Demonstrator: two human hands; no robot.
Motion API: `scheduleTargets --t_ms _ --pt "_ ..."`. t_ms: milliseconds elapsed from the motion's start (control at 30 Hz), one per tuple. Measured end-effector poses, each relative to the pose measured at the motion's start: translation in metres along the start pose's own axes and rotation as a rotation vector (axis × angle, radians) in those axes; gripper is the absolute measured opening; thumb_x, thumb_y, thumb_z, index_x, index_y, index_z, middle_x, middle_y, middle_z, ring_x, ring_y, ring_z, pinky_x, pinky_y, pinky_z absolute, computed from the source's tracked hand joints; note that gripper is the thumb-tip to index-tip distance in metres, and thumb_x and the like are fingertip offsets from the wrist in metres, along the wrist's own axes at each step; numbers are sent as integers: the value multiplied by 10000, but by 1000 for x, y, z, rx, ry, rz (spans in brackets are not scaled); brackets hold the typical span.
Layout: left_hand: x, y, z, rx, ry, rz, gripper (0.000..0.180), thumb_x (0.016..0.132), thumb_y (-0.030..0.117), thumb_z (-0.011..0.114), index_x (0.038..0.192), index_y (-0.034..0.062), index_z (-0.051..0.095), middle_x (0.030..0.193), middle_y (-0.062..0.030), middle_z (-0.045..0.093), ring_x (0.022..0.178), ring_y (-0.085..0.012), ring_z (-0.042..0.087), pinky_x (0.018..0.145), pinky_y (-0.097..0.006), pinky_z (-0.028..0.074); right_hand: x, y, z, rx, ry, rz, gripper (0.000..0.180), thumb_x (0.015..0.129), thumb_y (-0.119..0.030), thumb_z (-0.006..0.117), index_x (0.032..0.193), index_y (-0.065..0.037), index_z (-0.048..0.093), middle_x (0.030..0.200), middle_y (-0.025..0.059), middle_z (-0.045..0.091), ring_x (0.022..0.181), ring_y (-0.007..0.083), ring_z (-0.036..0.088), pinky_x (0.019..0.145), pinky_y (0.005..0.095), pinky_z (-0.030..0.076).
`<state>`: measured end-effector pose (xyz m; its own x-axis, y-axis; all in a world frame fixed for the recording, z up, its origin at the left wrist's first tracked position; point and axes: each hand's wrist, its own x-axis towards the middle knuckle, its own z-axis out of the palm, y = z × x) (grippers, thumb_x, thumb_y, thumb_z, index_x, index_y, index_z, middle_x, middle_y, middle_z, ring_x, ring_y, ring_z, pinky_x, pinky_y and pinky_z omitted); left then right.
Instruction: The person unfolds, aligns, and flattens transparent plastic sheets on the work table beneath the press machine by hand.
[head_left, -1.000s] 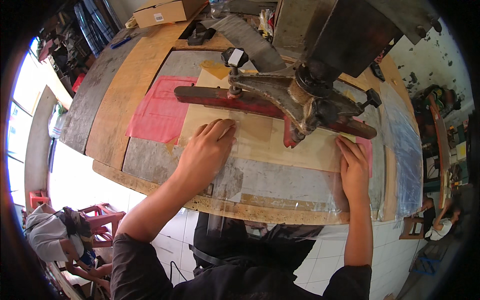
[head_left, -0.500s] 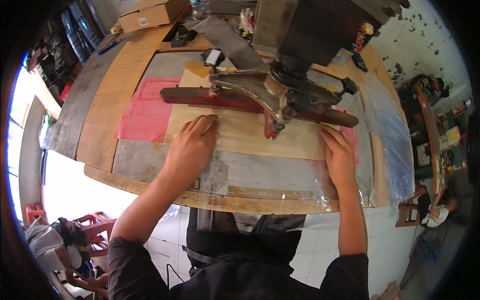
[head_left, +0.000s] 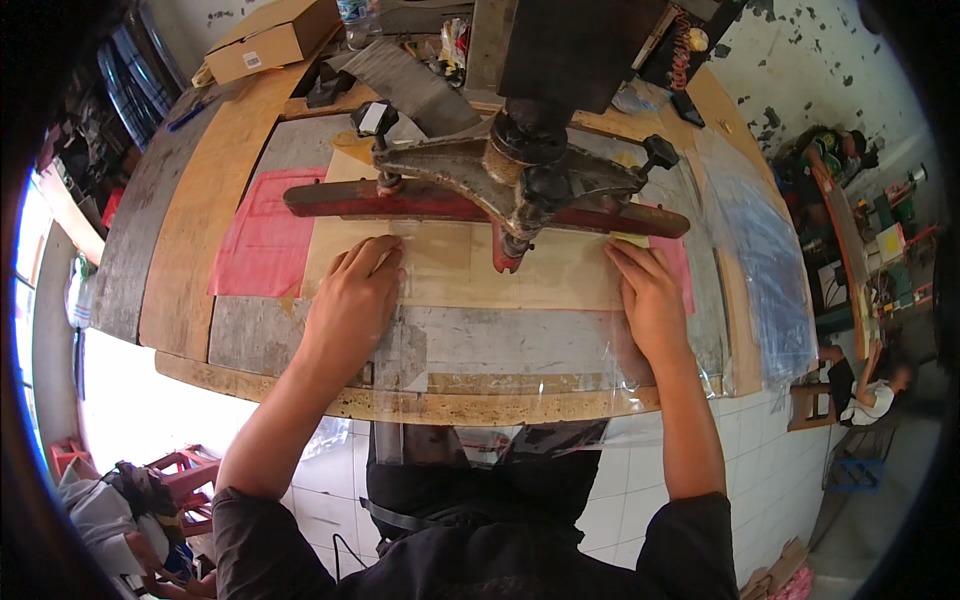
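A clear plastic sheet lies over the front of the work table and hangs past its near edge, with a hand at each side. My left hand is closed on the sheet's left side, fingers pressed together. On its right side my right hand pinches the sheet between thumb and fingers. Both sets of fingertips sit just in front of a long red press bar, carried by a metal bracket. Beneath the bar is a tan sheet, with pink pieces at its left and right ends.
Folded clear film drapes over the table's right side. An open cardboard box stands at the back left, near a blue pen. The dark machine column rises behind the bar. Other people sit at the lower left and far right.
The whole scene has shifted left in the picture as my view turned. Against the table and press bar, both hands stay nearly in place, still holding the plastic sheet.
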<state>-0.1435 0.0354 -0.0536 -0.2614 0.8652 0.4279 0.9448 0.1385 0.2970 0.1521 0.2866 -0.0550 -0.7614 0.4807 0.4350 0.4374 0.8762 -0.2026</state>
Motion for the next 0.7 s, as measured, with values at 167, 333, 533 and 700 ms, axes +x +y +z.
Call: scheduleTargets --t_ms 167,333,533,700 --pt "-1 0 1 -2 2 -12 311 952 28 666 1251 -43 711 1338 -156 673 1223 -369 648 1056 -466 530 0 2 3 4 21 6 372 915 48 636 1262 -25 751 1322 99 722 1207 330 651 1040 432 547" --pt "-3 -6 5 -13 15 -9 293 981 73 662 1255 -13 721 1346 -148 680 1223 -369 650 1054 -466 530 -1 3 2 0 58 -42 417 889 75 635 1274 -32 753 1311 103 731 1177 331 666 1020 424 556" --pt "-9 -3 -4 -13 -8 4 317 988 105 668 1280 -11 709 1380 -155 676 1246 -375 645 1067 -468 526 -5 1 -8 -42 39 -83 347 920 17 653 1247 -30 760 1276 109 750 1162 333 696 978 427 588" --pt "-33 4 -21 -95 -77 -27 361 1013 143 654 1339 -10 686 1492 -172 626 1371 -384 583 1165 -480 451 -29 -22 -38 89 -224 105 421 1032 -130 609 1429 7 628 1485 173 626 1380 356 577 1147 442 483"
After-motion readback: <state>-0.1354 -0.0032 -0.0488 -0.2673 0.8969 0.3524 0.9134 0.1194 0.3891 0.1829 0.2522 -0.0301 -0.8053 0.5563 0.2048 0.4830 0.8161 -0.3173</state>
